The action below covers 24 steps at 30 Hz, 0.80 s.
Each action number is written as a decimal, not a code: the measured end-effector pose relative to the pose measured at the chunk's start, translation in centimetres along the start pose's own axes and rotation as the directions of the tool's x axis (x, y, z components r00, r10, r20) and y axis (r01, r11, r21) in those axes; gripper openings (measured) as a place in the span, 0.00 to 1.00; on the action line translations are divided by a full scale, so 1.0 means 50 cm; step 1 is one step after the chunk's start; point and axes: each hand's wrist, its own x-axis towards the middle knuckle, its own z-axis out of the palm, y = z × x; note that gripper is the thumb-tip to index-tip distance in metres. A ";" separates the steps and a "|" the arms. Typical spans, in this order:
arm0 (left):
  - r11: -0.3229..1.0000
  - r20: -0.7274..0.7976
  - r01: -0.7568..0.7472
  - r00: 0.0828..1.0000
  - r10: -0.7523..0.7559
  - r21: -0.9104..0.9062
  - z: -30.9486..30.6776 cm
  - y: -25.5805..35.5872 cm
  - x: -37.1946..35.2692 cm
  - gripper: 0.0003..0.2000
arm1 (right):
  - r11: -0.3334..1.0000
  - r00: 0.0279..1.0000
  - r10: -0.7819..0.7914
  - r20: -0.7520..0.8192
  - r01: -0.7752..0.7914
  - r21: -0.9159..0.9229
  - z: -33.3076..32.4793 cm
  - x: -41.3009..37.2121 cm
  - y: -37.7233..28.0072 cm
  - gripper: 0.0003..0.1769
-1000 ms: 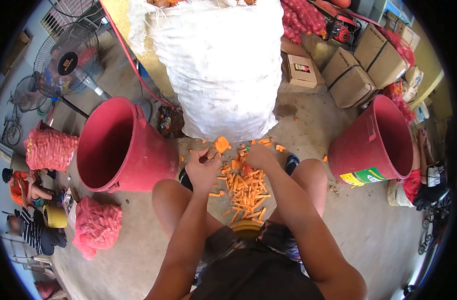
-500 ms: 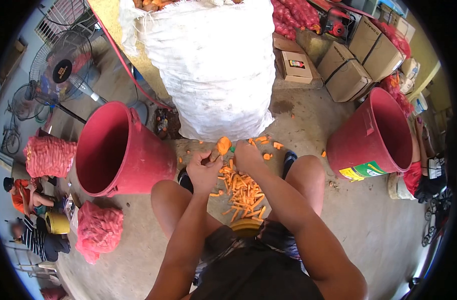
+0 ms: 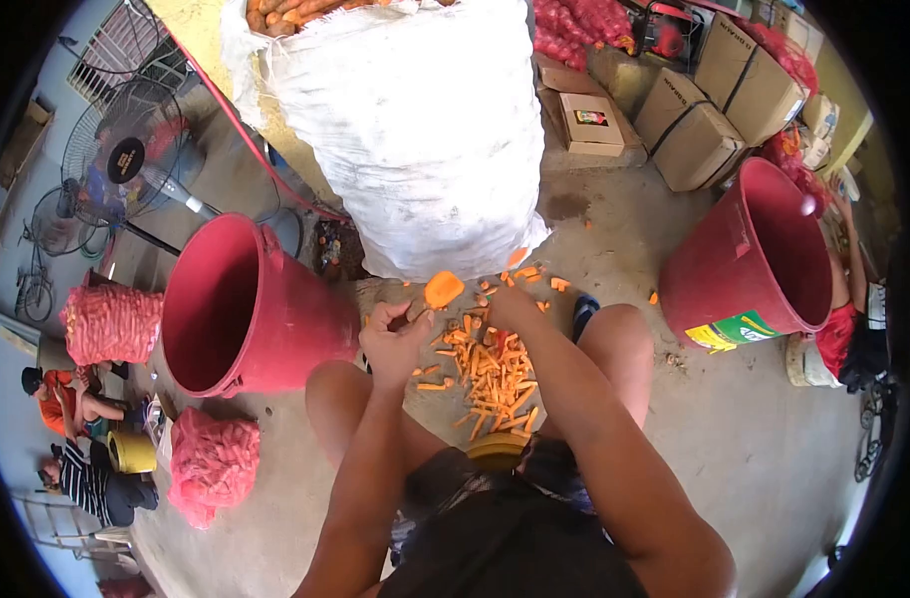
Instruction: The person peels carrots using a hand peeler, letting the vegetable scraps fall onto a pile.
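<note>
At the centre are two bare hands, one left hand [image 3: 397, 337] and one right hand [image 3: 516, 305], with one thick carrot piece [image 3: 443, 290]; toward five o'clock lies one heap of carrot sticks [image 3: 495, 377], too jumbled to number. Two red bins [image 3: 297, 321] stand at nine and three o'clock, one white sack [image 3: 415, 140] at twelve, one small carton [image 3: 591, 136] at one, and two large strapped cartons [image 3: 676, 145] at two. Two pink mesh bags [image 3: 214, 458] are at eight and nine, one yellow bucket [image 3: 133, 451] at eight, one large fan [image 3: 126, 159] at ten.
</note>
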 end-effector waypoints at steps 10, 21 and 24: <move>0.508 0.189 0.271 0.960 -0.207 -0.818 -0.044 -0.021 0.075 0.22 | 0.954 0.975 -0.166 -0.148 0.196 0.226 -0.105 -0.071 -0.051 0.20; 0.707 0.007 0.106 0.990 -0.142 -0.700 0.018 -0.029 0.058 0.21 | 0.951 0.953 -0.100 -0.286 0.176 0.254 -0.148 -0.151 -0.120 0.20; 0.821 -0.058 0.048 0.993 -0.098 -0.569 0.033 -0.025 0.042 0.19 | 0.958 0.961 -0.145 -0.234 0.196 0.209 -0.140 -0.158 -0.145 0.19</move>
